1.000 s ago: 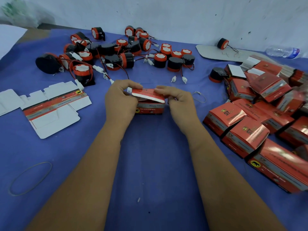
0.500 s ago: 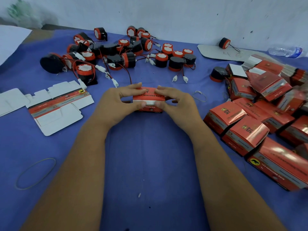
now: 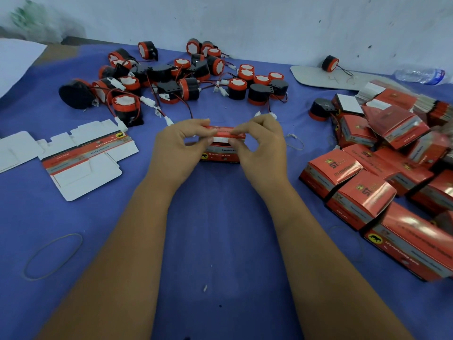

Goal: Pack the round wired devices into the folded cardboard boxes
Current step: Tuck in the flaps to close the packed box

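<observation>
A small red cardboard box (image 3: 221,154) stands on the blue cloth at the centre. My left hand (image 3: 179,148) and my right hand (image 3: 262,146) pinch its raised lid flap (image 3: 228,133) from either side, the white tuck tab showing between my fingers. What lies inside the box is hidden. Several round black-and-red wired devices (image 3: 188,88) lie in a tangle behind the box. One flat unfolded box blank (image 3: 83,158) lies to the left.
Many closed red boxes (image 3: 362,195) are piled at the right, with a stack of flat blanks (image 3: 431,104) behind them. A lone device (image 3: 329,63) sits on a grey board (image 3: 316,77) at the back right beside a water bottle (image 3: 419,74). Rubber bands (image 3: 52,256) lie on the cloth.
The lid flap was pressed down flat half a second ago; now both hands have lifted it and pinch it by its ends, with the white tab exposed.
</observation>
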Demonstrator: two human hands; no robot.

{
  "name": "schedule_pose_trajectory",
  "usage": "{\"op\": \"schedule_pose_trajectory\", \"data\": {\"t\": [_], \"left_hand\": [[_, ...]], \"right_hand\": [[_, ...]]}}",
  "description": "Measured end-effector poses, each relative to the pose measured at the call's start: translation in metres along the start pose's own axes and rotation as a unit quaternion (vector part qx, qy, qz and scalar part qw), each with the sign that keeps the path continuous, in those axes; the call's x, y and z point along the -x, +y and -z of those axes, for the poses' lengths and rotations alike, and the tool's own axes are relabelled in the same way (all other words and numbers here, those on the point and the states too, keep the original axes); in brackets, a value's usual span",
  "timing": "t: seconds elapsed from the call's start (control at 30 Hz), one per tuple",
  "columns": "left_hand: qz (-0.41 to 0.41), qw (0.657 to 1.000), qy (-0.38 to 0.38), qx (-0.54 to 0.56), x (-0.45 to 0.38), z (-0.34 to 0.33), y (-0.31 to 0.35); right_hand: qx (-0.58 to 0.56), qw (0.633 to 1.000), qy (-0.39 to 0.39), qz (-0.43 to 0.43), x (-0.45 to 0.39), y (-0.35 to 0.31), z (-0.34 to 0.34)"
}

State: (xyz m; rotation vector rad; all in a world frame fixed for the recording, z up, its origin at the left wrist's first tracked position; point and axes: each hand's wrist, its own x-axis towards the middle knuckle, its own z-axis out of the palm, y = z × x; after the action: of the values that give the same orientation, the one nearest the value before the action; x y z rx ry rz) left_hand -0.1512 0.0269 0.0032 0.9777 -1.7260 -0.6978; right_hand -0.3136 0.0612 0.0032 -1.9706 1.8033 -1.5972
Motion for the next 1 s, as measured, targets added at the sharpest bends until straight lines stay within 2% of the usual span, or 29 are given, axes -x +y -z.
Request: {"op": "schedule_pose_trajectory", "data": {"t": [0.17,0.27,0.43,0.6,0.73,0.87,1.0], "left_hand": [[-0.082,0.983,0.017,-0.165,0.002,-0.001,0.0],[-0.107,0.969,0.022,-0.22,0.002,-0.003,0.002],[-0.121,0.966,0.029,-0.226,0.001,-0.003,0.0],[-0.082,0.987,0.002,-0.14,0.002,-0.003,-0.001],[-0.065,0.99,0.009,-0.128,0.001,-0.001,-0.001],[-0.076,0.98,0.028,-0.18,0.001,-0.005,0.002],[-0.128,0.955,0.047,-0.264,0.001,-0.007,0.005]], "right_hand": [[0.043,0.997,-0.001,0.058,-0.002,0.001,0.003],[0.068,0.994,-0.003,0.087,0.0,0.001,0.007],[0.108,0.987,-0.016,0.119,0.002,0.0,0.011],[0.099,0.987,-0.015,0.125,0.003,-0.001,0.011],[0.098,0.987,-0.016,0.128,0.003,0.0,0.009],[0.114,0.984,-0.025,0.136,0.002,0.0,0.008],[0.149,0.982,-0.026,0.114,0.002,-0.002,0.004]]}}
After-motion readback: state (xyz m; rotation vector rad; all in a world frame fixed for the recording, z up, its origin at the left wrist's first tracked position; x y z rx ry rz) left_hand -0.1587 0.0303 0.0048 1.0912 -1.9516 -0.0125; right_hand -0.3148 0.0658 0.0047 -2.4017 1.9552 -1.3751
